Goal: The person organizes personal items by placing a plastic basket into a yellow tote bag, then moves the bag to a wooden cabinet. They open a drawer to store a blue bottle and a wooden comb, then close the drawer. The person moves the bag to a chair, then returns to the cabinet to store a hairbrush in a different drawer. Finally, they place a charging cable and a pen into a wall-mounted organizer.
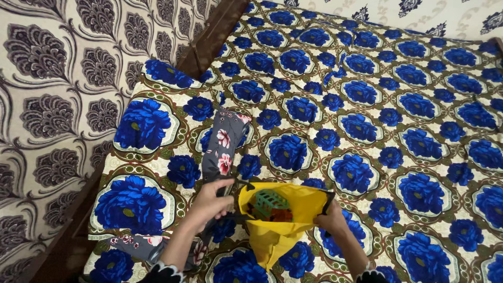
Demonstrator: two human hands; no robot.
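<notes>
Left hand point(209, 202) and right hand point(331, 217) each pinch the rim of the yellow fabric bag point(275, 230), spreading its mouth above the blue-flowered bedspread point(398, 120). Green slatted plastic toy point(268, 203) inside. Loosened pinch: bag sags, contents spill. Grey floral cloth point(222, 141) beyond.

Toy point(270, 203) in bag point(272, 236), cloth point(222, 144) behind-left, on bed point(408, 120)

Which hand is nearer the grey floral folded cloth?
Left. The left hand sits just below the grey floral folded cloth; the right hand grips the yellow fabric bag's far side.
</notes>
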